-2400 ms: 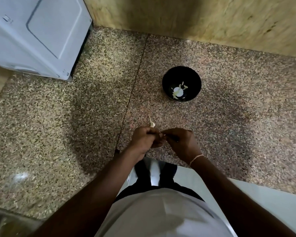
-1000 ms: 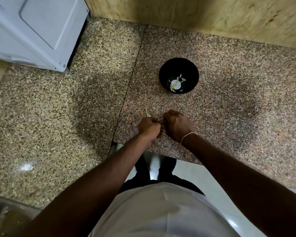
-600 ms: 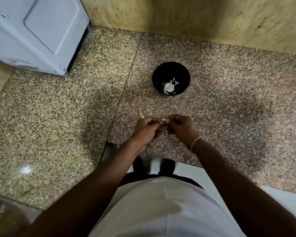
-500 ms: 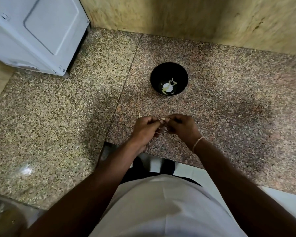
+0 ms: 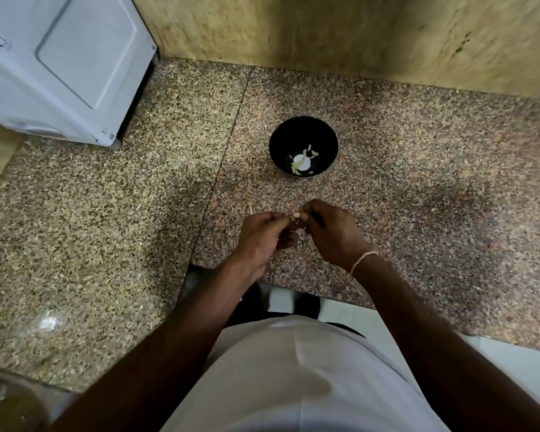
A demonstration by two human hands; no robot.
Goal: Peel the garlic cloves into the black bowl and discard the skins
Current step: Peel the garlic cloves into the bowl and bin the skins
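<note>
Two hands meet at centre frame: left hand [image 5: 264,236] and right hand [image 5: 331,232] both pinch a small pale garlic clove [image 5: 297,217], seemingly mid-peel. Best to hold it firm and strip the papery skin in short pulls. Above, a glossy round black bowl [image 5: 303,132] holds pale peeled pieces on the speckled granite table [image 5: 434,182].

Polished speckled stone table [image 5: 434,188], glossy
Black bowl [image 5: 281,141] at 12 smooth, shiny; white appliance [image 5: 60,67] at 10 smooth plastic-looking; back wall [image 5: 356,35] matt, mottled.
</note>
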